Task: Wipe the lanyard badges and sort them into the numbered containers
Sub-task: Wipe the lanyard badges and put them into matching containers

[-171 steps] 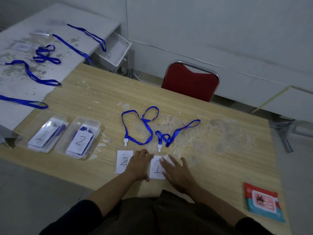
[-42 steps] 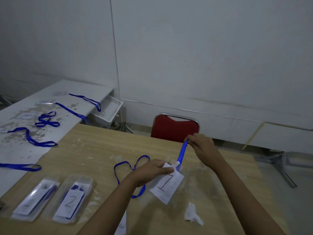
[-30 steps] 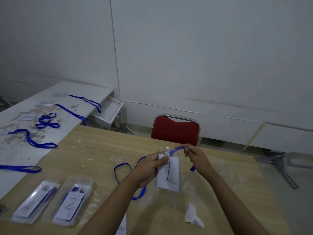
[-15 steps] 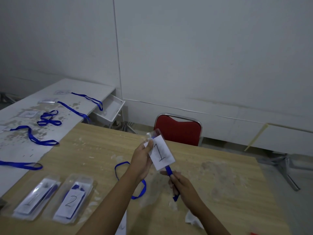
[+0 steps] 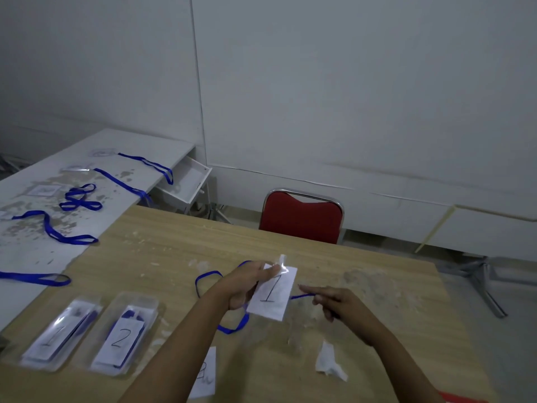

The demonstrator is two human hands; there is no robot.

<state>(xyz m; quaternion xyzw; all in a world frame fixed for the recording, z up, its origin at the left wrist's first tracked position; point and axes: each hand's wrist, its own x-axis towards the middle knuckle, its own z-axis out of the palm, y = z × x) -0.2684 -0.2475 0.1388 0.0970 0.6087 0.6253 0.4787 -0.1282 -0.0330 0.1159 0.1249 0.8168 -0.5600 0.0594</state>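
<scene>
1. White side table (image 5: 35, 257), far left: several blue lanyards (image 5: 55, 231) lie loose on its stained top, with a few clear badge sleeves near its far end.

2. Container marked 1 (image 5: 59, 335), on your wooden table (image 5: 174, 257) at the near left: clear tray, paper card and blue strap inside.

3. Container marked 2 (image 5: 123, 335), just beside the first, to its right: same kind, card marked 2 on top.

4. Badge marked 2 (image 5: 205, 373), flat on the table near your left forearm, partly hidden by it.

5. Second lanyard (image 5: 209, 276), a blue loop lying on the table under your left wrist.

6. Your left hand (image 5: 247, 286), raised over the table: thumb and fingers pinch the top corner of the badge marked 1 (image 5: 273, 293), which hangs upright, number facing you.

7. Your right hand (image 5: 340, 303), beside the badge: fingers curled round its blue strap (image 5: 300, 296), which runs behind the badge.

8. Crumpled white wipe (image 5: 329, 362), on the table near your right forearm.

9. Red chair (image 5: 302, 219), at the far edge.
</scene>
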